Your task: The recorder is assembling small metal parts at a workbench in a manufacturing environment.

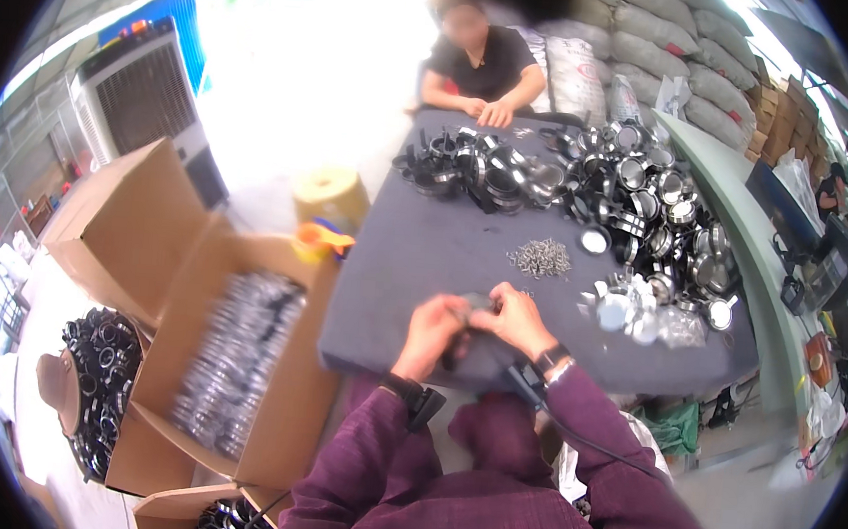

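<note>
My left hand (431, 332) and my right hand (512, 316) meet over the near edge of the grey table (415, 254). Together they pinch a small dark metal part (476, 302) between the fingertips; its shape is blurred. Both wrists wear dark bands, and a cable runs from the right one. Just beyond my hands lies a small heap of little metal pieces (540, 258). To the right sits a cluster of shiny round lids (637, 309).
A big pile of black and silver metal rings (567, 181) covers the far half of the table, where another person (482, 67) sits working. An open cardboard box (236, 350) of shiny parts stands at my left, beside a yellow tape roll (330, 199). Stacked sacks (656, 45) fill the back right.
</note>
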Available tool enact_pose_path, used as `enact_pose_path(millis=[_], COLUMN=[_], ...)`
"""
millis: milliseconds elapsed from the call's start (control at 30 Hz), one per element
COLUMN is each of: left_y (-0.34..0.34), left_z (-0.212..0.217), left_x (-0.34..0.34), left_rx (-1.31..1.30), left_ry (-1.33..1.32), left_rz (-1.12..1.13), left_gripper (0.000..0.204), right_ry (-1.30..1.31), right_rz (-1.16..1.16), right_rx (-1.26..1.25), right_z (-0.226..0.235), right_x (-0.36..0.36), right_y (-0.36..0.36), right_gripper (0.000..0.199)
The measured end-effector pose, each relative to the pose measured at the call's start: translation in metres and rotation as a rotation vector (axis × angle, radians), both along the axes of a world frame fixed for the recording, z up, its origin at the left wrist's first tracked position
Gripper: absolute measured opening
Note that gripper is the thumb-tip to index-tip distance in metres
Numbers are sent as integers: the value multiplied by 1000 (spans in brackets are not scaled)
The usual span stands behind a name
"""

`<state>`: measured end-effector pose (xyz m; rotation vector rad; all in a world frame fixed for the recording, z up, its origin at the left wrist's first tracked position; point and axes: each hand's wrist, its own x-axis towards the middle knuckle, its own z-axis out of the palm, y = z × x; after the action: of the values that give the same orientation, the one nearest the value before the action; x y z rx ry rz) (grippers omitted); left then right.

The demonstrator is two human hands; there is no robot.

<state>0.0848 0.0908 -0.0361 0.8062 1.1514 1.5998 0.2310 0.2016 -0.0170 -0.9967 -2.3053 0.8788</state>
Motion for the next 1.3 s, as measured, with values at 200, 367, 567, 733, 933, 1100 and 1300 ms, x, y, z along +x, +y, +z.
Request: enact_pose_path(millis=[200, 367, 567, 733, 933, 1100, 1300], left_y=[-3, -2, -4, -6, -2, -3, -6], left_z=[16, 21, 18, 15, 9, 13, -8], left_x=[1, 4, -1, -4, -10, -11, 0], left_rx=[-160, -193, -177, -173, -178, -180, 178], left_ry=[-7, 43, 45, 10, 13, 44, 491], left_rz=[121, 162, 171, 148, 119, 110, 266], left_gripper=[28, 19, 5, 3, 5, 5, 15], right_ry=[-171, -41, -1, 285, 276, 244, 147], right_rz=[96, 175, 290, 337, 466, 432, 403], right_rx=[309, 687, 772, -219, 138, 158, 265], right_z=[9, 33, 57, 53, 26, 21, 31], right_x=[17, 30, 32, 21, 3, -3, -10], right_y=[14, -1, -19, -27, -11, -13, -9], right_gripper=[22, 10, 7, 13, 11, 16, 17])
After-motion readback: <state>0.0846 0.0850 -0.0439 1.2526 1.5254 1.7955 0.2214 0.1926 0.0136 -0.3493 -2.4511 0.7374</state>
